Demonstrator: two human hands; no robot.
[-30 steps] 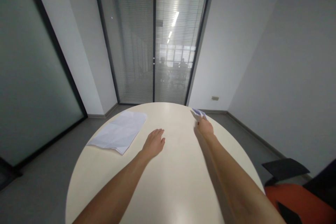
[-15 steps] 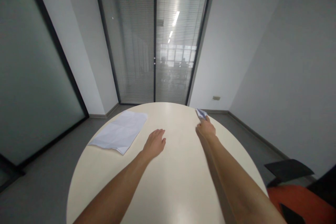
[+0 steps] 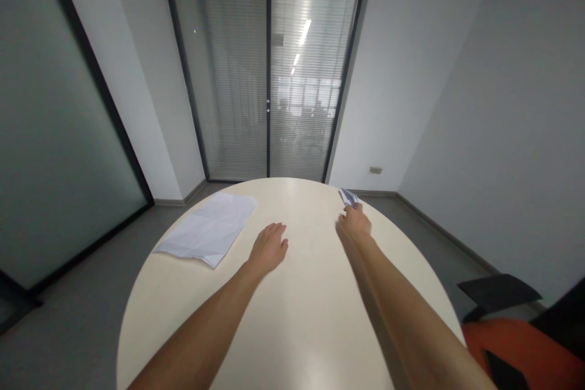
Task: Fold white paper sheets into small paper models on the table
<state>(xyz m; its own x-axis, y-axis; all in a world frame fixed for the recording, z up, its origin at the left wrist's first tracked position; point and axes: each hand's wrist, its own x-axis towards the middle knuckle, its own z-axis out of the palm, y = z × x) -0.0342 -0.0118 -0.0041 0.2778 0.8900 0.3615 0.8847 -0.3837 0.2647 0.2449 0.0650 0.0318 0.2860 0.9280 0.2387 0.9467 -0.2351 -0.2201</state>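
Note:
At the far right of the round table a small folded piece of paper [image 3: 348,197], white with bluish-grey shading, sits near the rim. My right hand [image 3: 358,220] is closed, its curled fingers at the paper's near end; the exact grip is partly hidden. My left hand [image 3: 269,246] rests palm down on the tabletop, fingers stretched out and thumb slightly apart, holding nothing. To its left lies a large creased sheet of white paper [image 3: 208,226], apart from the hand, with its near corner slightly bent.
The cream round table [image 3: 301,304] spans the view's lower middle. An orange chair [image 3: 516,347] with a black armrest [image 3: 498,291] stands close on the right. Beyond the table are a glass door with blinds [image 3: 269,73] and a wall socket [image 3: 375,170].
My right hand has shifted slightly left and its fingers sit a little lower against the folded paper. My left hand and the large sheet stay in place; the view moved very slightly.

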